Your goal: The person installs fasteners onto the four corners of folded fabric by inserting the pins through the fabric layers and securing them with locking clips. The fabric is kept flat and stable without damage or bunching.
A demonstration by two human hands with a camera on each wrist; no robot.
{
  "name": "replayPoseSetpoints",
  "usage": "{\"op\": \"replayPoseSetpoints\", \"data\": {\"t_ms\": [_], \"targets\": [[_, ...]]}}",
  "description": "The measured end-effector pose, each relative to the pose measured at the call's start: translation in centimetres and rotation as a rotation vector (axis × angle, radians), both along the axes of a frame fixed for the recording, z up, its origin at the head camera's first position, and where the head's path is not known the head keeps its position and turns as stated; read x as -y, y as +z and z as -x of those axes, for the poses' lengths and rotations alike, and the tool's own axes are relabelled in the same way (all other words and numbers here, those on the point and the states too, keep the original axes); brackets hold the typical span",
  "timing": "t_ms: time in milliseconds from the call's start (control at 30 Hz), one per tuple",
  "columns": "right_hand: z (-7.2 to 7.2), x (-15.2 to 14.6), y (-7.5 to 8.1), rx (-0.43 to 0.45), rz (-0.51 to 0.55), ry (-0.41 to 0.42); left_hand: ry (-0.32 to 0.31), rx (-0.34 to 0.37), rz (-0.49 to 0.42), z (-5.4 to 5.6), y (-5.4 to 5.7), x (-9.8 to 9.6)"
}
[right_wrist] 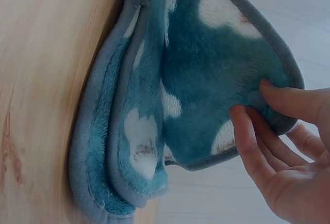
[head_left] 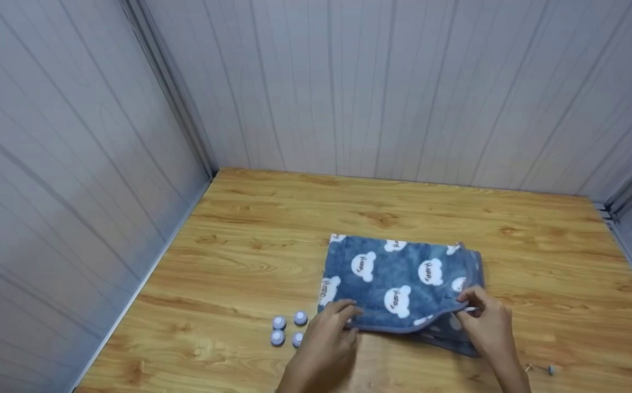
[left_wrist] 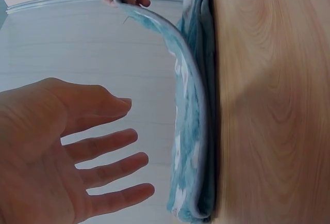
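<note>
A folded blue fleece blanket [head_left: 381, 295] with white bear heads lies on the wooden table. My right hand [head_left: 488, 322] pinches its near right corner and holds that top layer raised off the layers below. Between the right fingertips, in the right wrist view, a small round pale-blue piece [right_wrist: 256, 100] shows against the fleece. A thin dark spike [left_wrist: 126, 19] sticks out of the raised corner in the left wrist view. My left hand [left_wrist: 67, 146] is beside the near left edge of the blanket, fingers extended and spread, holding nothing.
Several small pale-purple caps with white tops [head_left: 278, 338] stand left of the blanket, one partly behind the left hand. A small blue-headed pin-like piece [head_left: 550, 370] lies at the near right. Pale panel walls [head_left: 348, 93] enclose the table [head_left: 228, 262].
</note>
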State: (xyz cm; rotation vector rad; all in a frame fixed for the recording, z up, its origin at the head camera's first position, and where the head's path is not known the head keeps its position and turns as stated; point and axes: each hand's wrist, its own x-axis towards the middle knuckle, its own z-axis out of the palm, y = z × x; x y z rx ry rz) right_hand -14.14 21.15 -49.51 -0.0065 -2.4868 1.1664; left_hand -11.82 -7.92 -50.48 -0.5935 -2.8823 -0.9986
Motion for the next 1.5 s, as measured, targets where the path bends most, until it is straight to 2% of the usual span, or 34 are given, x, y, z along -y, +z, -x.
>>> {"op": "replayPoseSetpoints", "data": {"t_ms": [200, 433, 600, 767, 933, 1100, 1333, 1500], "targets": [[-0.1, 0.0, 0.0, -0.007, 0.0, -0.001, 0.051, 0.079, 0.004, 0.1, -0.1, 1.1], [-0.2, -0.1, 0.0, -0.025, 0.008, 0.004, 0.109, 0.009, 0.051, -0.5, -0.3, 2.6], [-0.2, -0.2, -0.1, -0.037, 0.006, 0.009, 0.131, 0.02, 0.093, -0.8, -0.6, 3.5], [-0.2, -0.2, 0.0, -0.01, 0.001, 0.001, 0.152, 0.01, 0.117, -1.2, -1.1, 4.2], [-0.3, -0.3, 0.2, 0.009, -0.002, 0.008, 0.138, 0.001, 0.151, -1.4, -1.1, 4.7], [-0.3, -0.3, 0.1, 0.001, 0.001, 0.003, 0.13, 0.038, 0.119, -1.5, -1.4, 4.9], [-0.3, -0.3, 0.2, 0.025, -0.01, -0.005, 0.139, 0.041, 0.063, -1.6, -2.2, 5.1], [-0.4, -0.4, 0.1, 0.036, -0.029, -0.006, 0.137, 0.102, 0.018, -1.5, -2.3, 5.3]]}}
